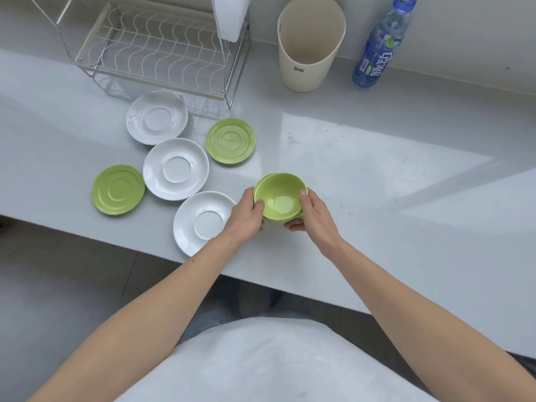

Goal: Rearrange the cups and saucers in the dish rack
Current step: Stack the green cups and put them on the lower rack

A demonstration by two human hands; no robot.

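Nested green cups (280,198) upright; five saucers (175,168) flat before wire rack (150,47).

green cups (280,198); green saucers (230,140), white saucers (175,169); cream bin (307,68); blue bottle (374,62)

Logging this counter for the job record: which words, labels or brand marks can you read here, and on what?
"脉动": large white characters on the blue label of the plastic bottle.
Fine print on that label: too small to read.
Small dark logo on the beige bin: too small to read reliably.
Green cups, saucers, dish rack: no text visible.
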